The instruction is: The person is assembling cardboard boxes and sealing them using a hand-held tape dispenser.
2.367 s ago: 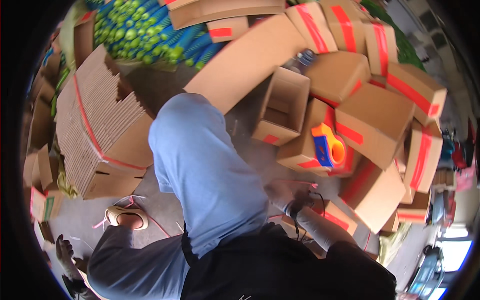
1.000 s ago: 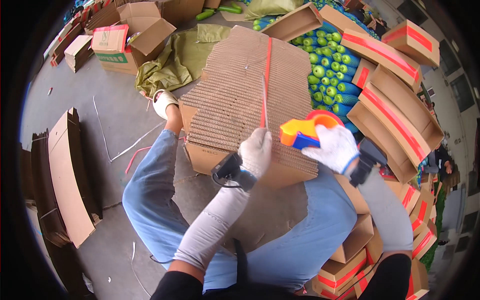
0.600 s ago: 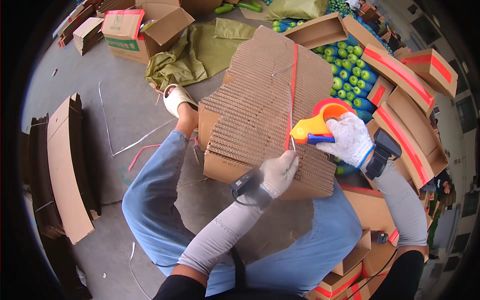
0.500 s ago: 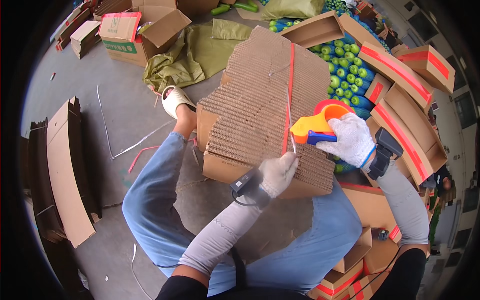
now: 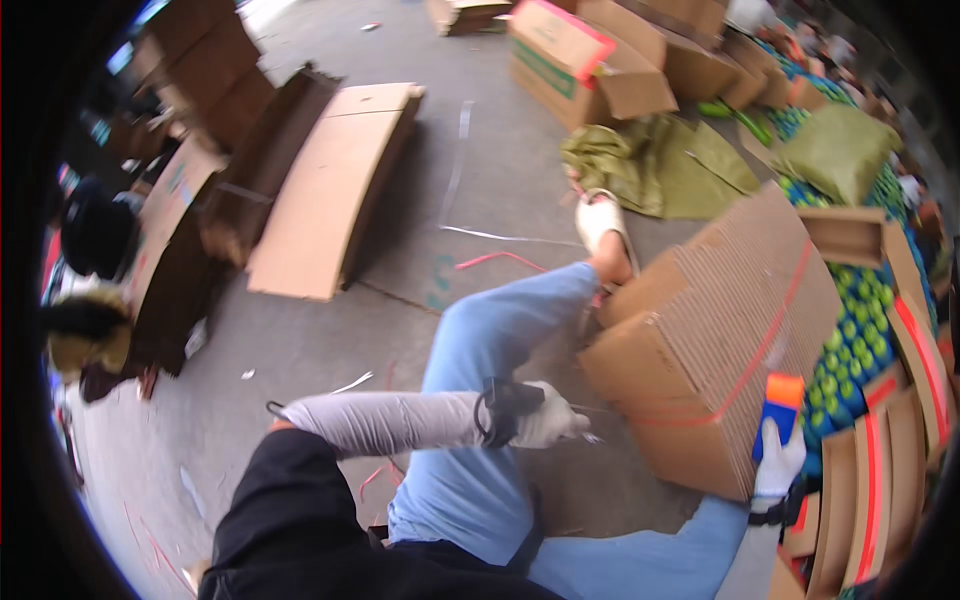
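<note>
Two gloved hands work at a strapped cardboard bundle (image 5: 705, 345), which is on the floor (image 5: 330, 350) btwn the bent legs in jeans (image 5: 500, 330). The ridged edges of its sheets face up; its long side slants away from the body, toward the upper R as seen from the head. A thin red strap (image 5: 735, 397) runs along that ridged face & wraps round the near L side.

R hand (image 5: 779, 462) is the nearer one: just off the bundle's R edge, close to the R knee. Its grip is wrapped round a blue & orange tape dispenser (image 5: 780, 402), held roughly upright, thumb along the blue part. Dispenser overlaps the bundle's edge in view; can't tell if they touch.

L hand (image 5: 548, 415) is L of the bundle, apart from it, above the floor gap, fingers pointing at the near L side. L grip looks bunched, w/ a pale scrap (image 5: 592, 437) at the fingertips; too blurred to tell whether it's pinched.

Beyond the bundle's R edge: green veg in blue nets (image 5: 850, 350), then long trays w/ red tape (image 5: 870, 490). Past the far end, an olive sheet (image 5: 690, 170). Well off to the L, a flat cardboard stack (image 5: 330, 190).
</note>
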### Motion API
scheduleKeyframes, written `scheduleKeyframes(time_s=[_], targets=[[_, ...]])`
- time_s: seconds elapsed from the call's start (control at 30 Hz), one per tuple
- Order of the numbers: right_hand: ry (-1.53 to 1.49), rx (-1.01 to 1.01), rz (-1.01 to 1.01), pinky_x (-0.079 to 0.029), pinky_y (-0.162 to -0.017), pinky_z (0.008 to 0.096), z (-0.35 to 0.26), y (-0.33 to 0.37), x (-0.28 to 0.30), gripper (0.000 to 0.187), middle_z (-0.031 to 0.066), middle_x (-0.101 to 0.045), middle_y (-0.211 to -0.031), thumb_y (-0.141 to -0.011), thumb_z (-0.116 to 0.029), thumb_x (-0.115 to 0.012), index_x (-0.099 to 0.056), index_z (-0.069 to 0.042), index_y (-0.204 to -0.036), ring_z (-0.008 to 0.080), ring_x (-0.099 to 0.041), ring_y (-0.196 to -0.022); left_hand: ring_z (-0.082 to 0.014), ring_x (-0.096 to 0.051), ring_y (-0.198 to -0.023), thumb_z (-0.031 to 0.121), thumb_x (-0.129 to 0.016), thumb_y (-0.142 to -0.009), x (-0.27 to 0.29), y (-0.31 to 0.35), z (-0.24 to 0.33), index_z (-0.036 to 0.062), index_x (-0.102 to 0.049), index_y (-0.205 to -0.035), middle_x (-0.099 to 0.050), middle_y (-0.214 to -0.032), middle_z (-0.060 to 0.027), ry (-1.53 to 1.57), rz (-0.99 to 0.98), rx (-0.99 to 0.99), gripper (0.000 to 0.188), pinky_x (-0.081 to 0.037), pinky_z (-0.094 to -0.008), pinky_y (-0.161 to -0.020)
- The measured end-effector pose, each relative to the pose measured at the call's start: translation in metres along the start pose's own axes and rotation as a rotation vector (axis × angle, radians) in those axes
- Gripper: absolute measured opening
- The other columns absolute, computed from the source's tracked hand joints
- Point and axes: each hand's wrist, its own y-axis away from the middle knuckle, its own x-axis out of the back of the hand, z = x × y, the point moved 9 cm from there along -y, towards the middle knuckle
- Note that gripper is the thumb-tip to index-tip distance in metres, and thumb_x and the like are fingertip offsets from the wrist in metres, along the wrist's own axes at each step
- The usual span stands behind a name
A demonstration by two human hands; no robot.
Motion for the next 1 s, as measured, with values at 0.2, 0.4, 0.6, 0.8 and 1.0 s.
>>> scheduleKeyframes(time_s=[0.2, 0.4, 0.6, 0.8, 1.0], targets=[[0.632, 0.154, -0.039, -0.047, -0.093, 0.0412, 0.017, 0.021, -0.031, 0.061, 0.0244, -0.063, -0.114, -0.082, -0.035, -0.078, -0.059, 0.007, -0.122, 0.0364, -0.061, -0.105, -0.0296, -0.062, -0.06, 0.03, -0.053, -0.099, 0.158, 0.119, 0.02, 0.006, -0.065, -0.083, -0.065, -0.07, -0.0105, 0.049, 0.08, 0.716, 0.031, -0.051, -0.0378, -0.055], [0.047, -0.031, -0.175, -0.049, -0.087, 0.0348, 0.05, -0.015, -0.046, 0.053, 0.0148, -0.067, -0.112, -0.092, -0.036, -0.069, -0.058, 0.007, -0.122, 0.0235, -0.062, -0.098, -0.0216, -0.071, -0.091, 0.023, -0.04, -0.105, 0.398, 0.433, 0.091, 0.0073, -0.062, -0.125, -0.072, -0.105, -0.0107, -1.193, 0.346, 0.969, 0.034, -0.057, -0.0309, -0.079], [0.22, 0.134, -0.037, -0.042, -0.103, 0.0355, 0.029, -0.016, -0.025, 0.064, 0.0213, -0.06, -0.132, -0.095, -0.039, -0.064, -0.05, 0.005, -0.138, 0.0285, -0.058, -0.116, -0.0189, -0.069, -0.094, 0.017, -0.049, -0.1, 0.195, 0.136, 0.001, 0.0071, -0.064, -0.123, -0.071, -0.105, -0.0089, -0.446, 0.2, 0.666, 0.029, -0.054, -0.029, -0.083], [0.057, -0.053, -0.17, -0.05, -0.073, 0.031, 0.008, 0.013, -0.055, 0.033, 0.0058, -0.069, -0.09, -0.089, -0.028, -0.073, -0.065, 0.0, -0.104, 0.0149, -0.063, -0.078, -0.0161, -0.067, -0.098, 0.011, -0.057, -0.096, 0.149, 0.043, -0.02, 0.007, -0.065, -0.12, -0.071, -0.105, -0.007, -0.227, 0.211, 0.499, 0.026, -0.051, -0.0271, -0.087], [0.352, 0.058, 0.134, -0.052, -0.071, 0.0401, -0.013, -0.002, 0.035, 0.049, 0.0176, -0.069, -0.088, -0.08, -0.043, -0.078, -0.064, -0.001, -0.101, 0.0324, -0.067, -0.08, -0.0133, -0.064, -0.101, 0.006, -0.066, -0.091, 0.079, 0.412, -0.121, 0.0068, -0.067, -0.118, -0.07, -0.105, -0.0051, -0.029, 0.547, 1.179, 0.028, -0.048, -0.0252, -0.09]])
